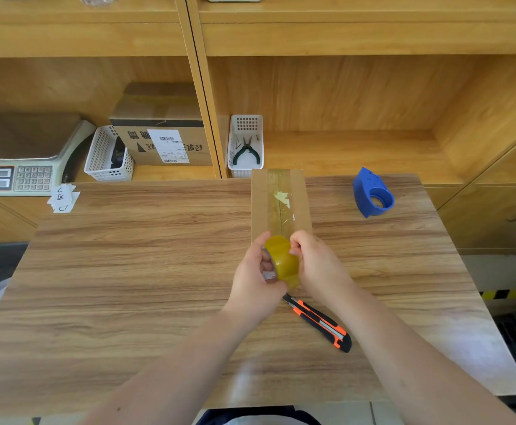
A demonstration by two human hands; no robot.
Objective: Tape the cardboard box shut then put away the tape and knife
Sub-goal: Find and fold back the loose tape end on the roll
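A narrow cardboard box (278, 200) lies on the wooden table (134, 271), its top seam covered by a strip of clear tape. At the box's near end I hold a yellowish tape roll (282, 260) between both hands. My left hand (258, 279) wraps the roll's left side, with fingers in its core. My right hand (318, 265) pinches the roll's right edge at the top. An orange and black utility knife (321, 323) rests on the table just below my hands, partly hidden under my left hand.
A blue tape dispenser (371, 193) stands on the table to the right of the box. Behind the table, a shelf holds a white basket (246, 147) with pliers, another white basket (108, 154), a labelled carton (164, 139) and a scale (20, 154). Paper slips (63, 197) lie at far left.
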